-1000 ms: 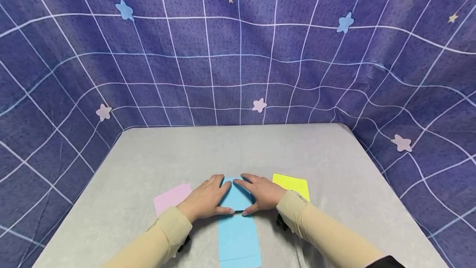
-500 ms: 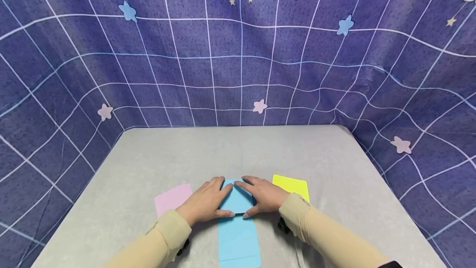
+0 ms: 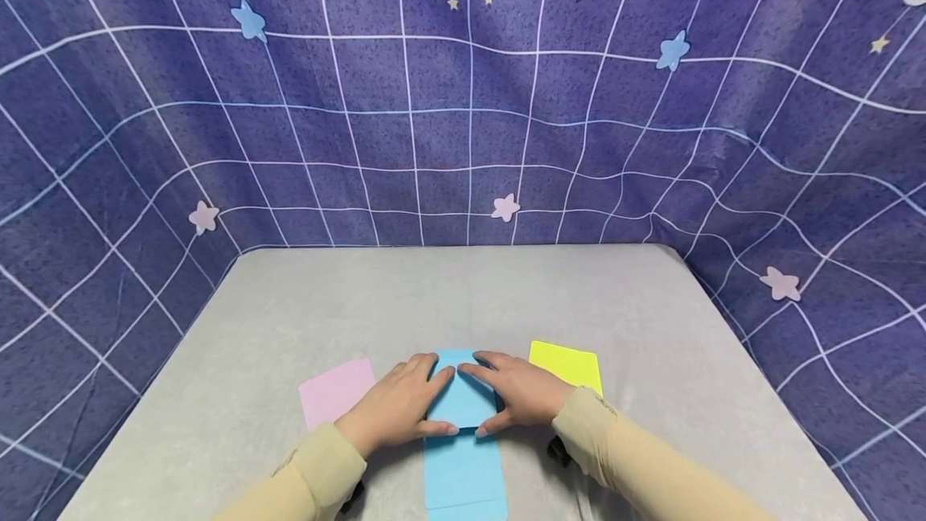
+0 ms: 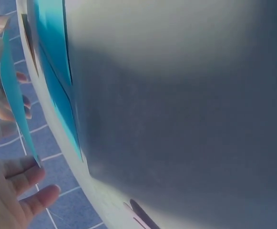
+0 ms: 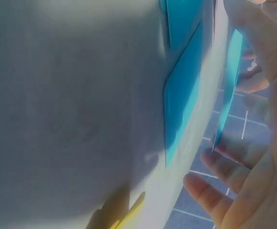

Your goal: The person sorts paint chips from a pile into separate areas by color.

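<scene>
A light blue card (image 3: 461,400) is held just off the grey table, between my two hands. My left hand (image 3: 398,402) grips its left side, thumb at the near edge and fingers along the far part. My right hand (image 3: 522,392) holds the right side the same way. In the left wrist view, the held card (image 4: 15,90) appears almost edge-on, apart from the tabletop. More blue cards (image 3: 465,473) lie flat on the table, nearer to me and partly under the held one; the right wrist view shows flat blue cards (image 5: 183,95) too.
A pink card (image 3: 335,388) lies to the left of my left hand, partly covered by it. To the right, a yellow card (image 3: 567,366) sits behind my right wrist. A purple gridded curtain (image 3: 463,135) surrounds the grey table (image 3: 463,296) at the back and sides.
Both hands, with the blue card between them, have shifted slightly toward me. The card now overlaps more of the flat blue cards in the head view. The pink and yellow cards have stayed put.
</scene>
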The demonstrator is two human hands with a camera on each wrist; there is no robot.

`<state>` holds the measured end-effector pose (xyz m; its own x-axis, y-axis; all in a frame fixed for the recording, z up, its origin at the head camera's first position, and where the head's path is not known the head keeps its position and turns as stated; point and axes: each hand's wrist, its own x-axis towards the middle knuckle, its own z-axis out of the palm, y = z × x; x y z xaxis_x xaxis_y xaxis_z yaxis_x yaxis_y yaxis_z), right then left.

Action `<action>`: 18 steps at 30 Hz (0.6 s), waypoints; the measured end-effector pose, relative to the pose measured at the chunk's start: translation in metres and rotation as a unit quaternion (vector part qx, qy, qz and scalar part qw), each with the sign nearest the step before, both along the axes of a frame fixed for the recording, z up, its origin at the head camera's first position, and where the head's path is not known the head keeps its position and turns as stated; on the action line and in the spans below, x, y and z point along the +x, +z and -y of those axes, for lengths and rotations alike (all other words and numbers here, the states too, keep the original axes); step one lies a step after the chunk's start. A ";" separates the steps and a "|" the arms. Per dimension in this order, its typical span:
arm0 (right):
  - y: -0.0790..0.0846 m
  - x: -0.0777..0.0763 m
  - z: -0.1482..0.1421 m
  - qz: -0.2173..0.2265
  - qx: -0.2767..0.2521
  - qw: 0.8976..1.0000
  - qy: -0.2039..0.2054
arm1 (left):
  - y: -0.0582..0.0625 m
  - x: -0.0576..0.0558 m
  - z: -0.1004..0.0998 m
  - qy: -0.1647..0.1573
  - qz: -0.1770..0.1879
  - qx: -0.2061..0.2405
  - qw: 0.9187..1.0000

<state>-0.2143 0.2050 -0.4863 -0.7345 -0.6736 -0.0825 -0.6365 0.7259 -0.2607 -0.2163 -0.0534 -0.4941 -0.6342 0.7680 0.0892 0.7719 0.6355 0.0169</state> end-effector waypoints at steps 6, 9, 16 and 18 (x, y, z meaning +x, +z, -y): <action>-0.002 0.008 -0.002 -0.010 -0.002 1.000 0.014 | 0.000 0.007 0.002 -0.006 0.013 0.003 1.000; -0.003 0.013 -0.003 -0.009 0.001 1.000 0.020 | 0.001 0.010 0.003 -0.011 0.020 0.002 1.000; -0.009 0.020 -0.004 0.003 0.002 1.000 0.023 | 0.001 0.018 0.001 -0.014 0.028 -0.005 1.000; -0.010 0.022 -0.004 0.005 0.003 1.000 0.023 | 0.000 0.020 0.000 -0.014 0.029 -0.009 0.999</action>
<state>-0.1927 0.2094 -0.4966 -0.7024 -0.7056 -0.0933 -0.6661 0.6979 -0.2630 -0.1962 -0.0538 -0.4937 -0.6167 0.7863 0.0385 0.7871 0.6148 0.0508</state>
